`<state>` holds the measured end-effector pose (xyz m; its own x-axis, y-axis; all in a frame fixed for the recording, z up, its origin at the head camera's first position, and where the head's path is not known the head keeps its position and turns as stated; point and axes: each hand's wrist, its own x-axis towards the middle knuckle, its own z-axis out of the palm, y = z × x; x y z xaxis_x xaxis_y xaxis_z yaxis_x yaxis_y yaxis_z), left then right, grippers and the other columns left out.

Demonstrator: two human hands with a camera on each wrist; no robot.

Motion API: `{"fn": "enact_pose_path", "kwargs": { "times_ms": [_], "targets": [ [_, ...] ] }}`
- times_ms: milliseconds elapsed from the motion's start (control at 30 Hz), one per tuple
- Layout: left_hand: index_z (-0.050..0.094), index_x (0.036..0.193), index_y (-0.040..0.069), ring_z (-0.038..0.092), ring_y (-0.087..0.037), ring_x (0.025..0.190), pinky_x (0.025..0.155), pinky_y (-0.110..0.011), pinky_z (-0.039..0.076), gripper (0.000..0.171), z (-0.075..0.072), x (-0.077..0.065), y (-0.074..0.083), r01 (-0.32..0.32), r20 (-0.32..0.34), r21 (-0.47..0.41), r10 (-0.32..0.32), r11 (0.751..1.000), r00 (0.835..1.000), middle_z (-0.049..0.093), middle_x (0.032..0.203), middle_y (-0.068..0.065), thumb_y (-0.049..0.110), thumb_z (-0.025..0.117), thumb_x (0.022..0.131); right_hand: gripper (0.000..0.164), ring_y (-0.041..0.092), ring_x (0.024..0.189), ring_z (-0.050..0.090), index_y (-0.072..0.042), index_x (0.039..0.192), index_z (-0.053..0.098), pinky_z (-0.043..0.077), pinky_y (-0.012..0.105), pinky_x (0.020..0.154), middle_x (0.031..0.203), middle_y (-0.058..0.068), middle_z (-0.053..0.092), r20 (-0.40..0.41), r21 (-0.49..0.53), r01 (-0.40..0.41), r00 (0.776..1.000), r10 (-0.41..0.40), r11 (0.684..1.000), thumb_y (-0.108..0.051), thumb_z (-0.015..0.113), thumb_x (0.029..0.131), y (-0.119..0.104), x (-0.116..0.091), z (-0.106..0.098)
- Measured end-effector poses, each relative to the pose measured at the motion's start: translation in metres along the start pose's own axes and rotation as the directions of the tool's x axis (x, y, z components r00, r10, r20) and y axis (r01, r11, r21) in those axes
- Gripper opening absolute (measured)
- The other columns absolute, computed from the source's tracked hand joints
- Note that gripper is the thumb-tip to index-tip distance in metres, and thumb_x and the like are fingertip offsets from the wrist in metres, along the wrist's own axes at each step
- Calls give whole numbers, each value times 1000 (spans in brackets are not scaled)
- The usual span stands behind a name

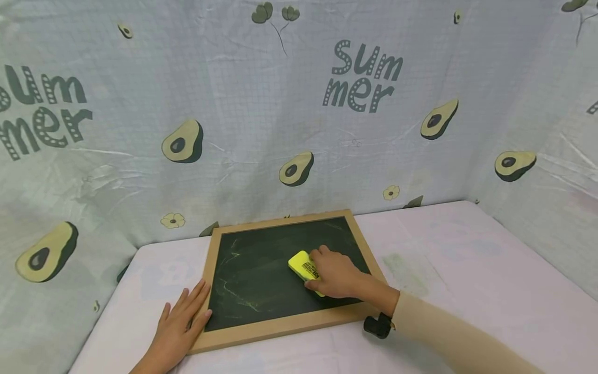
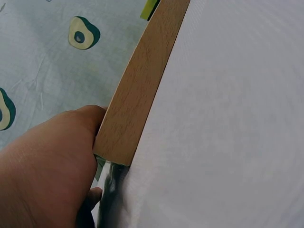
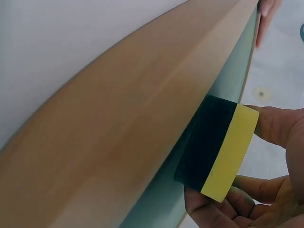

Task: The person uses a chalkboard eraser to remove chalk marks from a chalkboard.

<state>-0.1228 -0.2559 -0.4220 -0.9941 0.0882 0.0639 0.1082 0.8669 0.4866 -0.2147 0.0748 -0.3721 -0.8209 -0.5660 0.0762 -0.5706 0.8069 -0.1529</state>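
A chalkboard in a light wooden frame lies on the table, with faint chalk marks on its left part. My right hand grips a yellow board eraser by its sides, and the eraser's dark felt is against the board, right of the middle. My left hand rests with extended fingers on the left edge of the wooden frame. In the left wrist view, the left hand is beside the frame's corner.
A pale cloth covers the table around the board. Behind it hangs a fabric backdrop printed with avocados and lettering. The right wrist bears a black device, just past the frame's front edge.
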Motion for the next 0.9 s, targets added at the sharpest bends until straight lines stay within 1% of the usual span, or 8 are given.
{"fn": "enact_pose_path", "kwargs": {
  "times_ms": [100, 200, 367, 500, 600, 733, 800, 900],
  "targets": [
    [25, 142, 17, 9, -43, 129, 92, -66, -6, 65, 0, 0, 0, -2, -5, -2, 2, 1000, 1000, 19, 146, -9, 52, 38, 90, 60, 9, 66, 45, -3, 118, 52, 40, 23, 53, 89, 3, 49, 5, -21, 38, 999, -38, 999, -46, 63, 78, -22, 12, 6],
    [25, 142, 17, 9, -42, 130, 92, -66, -6, 64, 1, -1, 0, 1, -3, -3, -1, 1000, 1000, 19, 146, -9, 52, 38, 90, 60, 8, 64, 44, -5, 118, 52, 39, 22, 51, 87, 2, 48, 15, -19, 62, 998, -62, 998, -48, 62, 78, -44, 21, 12],
    [26, 142, 17, 9, -43, 129, 93, -66, -7, 65, 0, -1, 2, 4, -7, 10, -4, 1000, 1000, 19, 146, -9, 54, 36, 90, 58, 8, 63, 44, -6, 117, 52, 38, 21, 49, 85, 1, 46, 30, -4, 85, 996, -85, 996, -47, 63, 78, -81, 32, 13],
    [28, 141, 16, 10, -43, 129, 94, -65, -6, 64, 1, 0, 2, -1, -19, 16, 1, 1000, 1000, 20, 146, -8, 53, 37, 90, 56, 7, 63, 43, -6, 115, 52, 38, 21, 49, 83, 0, 45, 50, -8, 128, 991, -127, 992, -48, 62, 78, -102, 41, 13],
    [28, 141, 17, 11, -42, 129, 94, -65, -6, 62, 3, 0, 1, -4, -22, 9, 4, 1000, 1000, 20, 146, -7, 51, 38, 91, 55, 5, 65, 43, -8, 116, 53, 38, 19, 50, 84, -2, 45, 76, -10, 169, 983, -168, 986, -48, 61, 78, -110, 46, 14],
    [28, 141, 18, 10, -42, 130, 94, -65, -6, 61, 4, 1, 0, -7, -24, 8, 7, 1000, 1000, 21, 146, -6, 51, 37, 91, 57, 4, 69, 43, -14, 123, 51, 39, 18, 53, 90, -4, 46, 123, 13, 216, 969, -216, 976, -48, 62, 78, -109, 50, 14],
    [28, 141, 19, 10, -41, 130, 94, -65, -6, 61, 3, 0, 1, -4, -25, 6, 4, 1000, 1000, 20, 146, -6, 51, 36, 91, 57, 3, 71, 43, -17, 126, 49, 38, 18, 55, 92, -5, 45, 149, 40, 246, 957, -249, 968, -46, 63, 79, -107, 52, 13],
    [27, 141, 20, 11, -41, 130, 94, -65, -5, 58, 2, -1, 0, -14, -40, 17, 15, 1000, 999, 21, 146, -4, 49, 35, 92, 57, 3, 73, 41, -20, 129, 47, 37, 17, 55, 93, -7, 43, 181, 81, 295, 935, -305, 952, -42, 64, 79, -105, 54, 11]
  ]
}}
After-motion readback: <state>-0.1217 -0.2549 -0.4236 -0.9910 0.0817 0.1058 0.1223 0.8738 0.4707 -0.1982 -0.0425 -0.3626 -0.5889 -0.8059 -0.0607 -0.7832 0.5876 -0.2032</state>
